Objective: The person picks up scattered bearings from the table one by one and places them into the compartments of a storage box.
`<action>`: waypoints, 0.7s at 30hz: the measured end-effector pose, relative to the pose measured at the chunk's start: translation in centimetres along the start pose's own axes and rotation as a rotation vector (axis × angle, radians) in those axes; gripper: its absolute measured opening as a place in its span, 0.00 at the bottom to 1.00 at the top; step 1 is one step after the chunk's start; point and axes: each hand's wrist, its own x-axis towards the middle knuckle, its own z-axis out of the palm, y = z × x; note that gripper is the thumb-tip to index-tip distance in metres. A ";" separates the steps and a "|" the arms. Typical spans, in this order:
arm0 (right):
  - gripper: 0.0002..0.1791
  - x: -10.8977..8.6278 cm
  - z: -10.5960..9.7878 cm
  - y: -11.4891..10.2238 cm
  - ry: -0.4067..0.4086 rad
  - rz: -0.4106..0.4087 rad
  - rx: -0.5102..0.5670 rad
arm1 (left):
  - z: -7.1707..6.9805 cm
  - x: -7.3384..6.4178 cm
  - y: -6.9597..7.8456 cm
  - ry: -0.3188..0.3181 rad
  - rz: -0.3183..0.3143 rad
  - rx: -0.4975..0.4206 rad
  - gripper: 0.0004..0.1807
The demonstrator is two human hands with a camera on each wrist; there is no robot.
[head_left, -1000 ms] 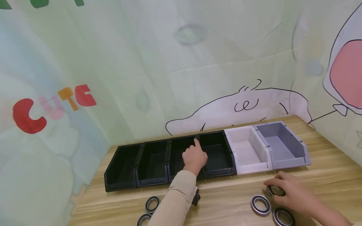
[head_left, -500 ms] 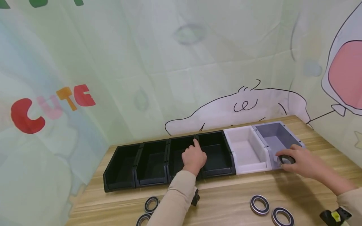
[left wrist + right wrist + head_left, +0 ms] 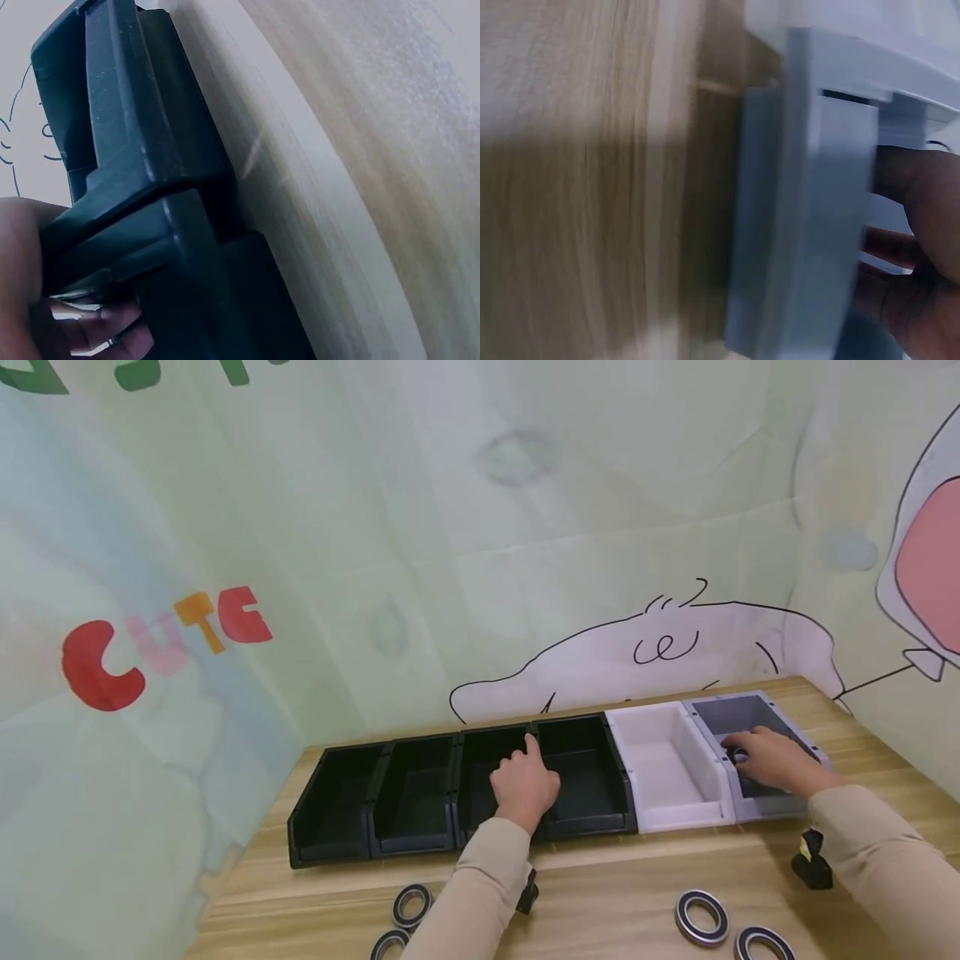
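My right hand [image 3: 776, 760] is down inside the grey bin [image 3: 765, 807] at the right end of the row, holding a ball bearing [image 3: 738, 755] between thumb and fingers. In the right wrist view, the bin's front wall hides the bearing and the fingertips. My left hand [image 3: 525, 785] grips the divider between two black bins [image 3: 585, 820], index finger stretched along its top. The left wrist view shows the thumb side and the curled fingers [image 3: 112, 326] on opposite sides of that wall.
Right of centre, two bearings lie on the wooden table: one bearing [image 3: 703, 940] and another bearing [image 3: 761, 932] cut by the frame edge. Two more, an upper bearing [image 3: 397, 907] and a lower bearing [image 3: 378, 945], lie beside the left sleeve. A white bin [image 3: 686, 821] adjoins the grey one.
My right hand has picked a bearing up off the table and carried it up and away, into the grey bin. The left hand keeps its place; the head view has shifted slightly.
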 end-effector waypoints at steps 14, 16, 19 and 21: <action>0.19 0.9 1.1 0.3 -0.022 -0.005 -0.042 | -0.1 0.0 -0.2 0.023 0.028 -0.022 0.35; 0.21 0.6 1.1 0.2 0.002 0.011 -0.029 | 0.0 0.0 -0.2 0.022 0.033 -0.024 0.35; 0.23 -0.3 0.7 -0.4 0.067 0.028 -0.015 | 0.1 -0.1 -0.2 0.019 0.036 -0.029 0.35; 0.23 -1.1 0.0 -1.0 0.119 0.023 -0.016 | 0.0 -0.1 -0.3 0.015 0.032 -0.034 0.35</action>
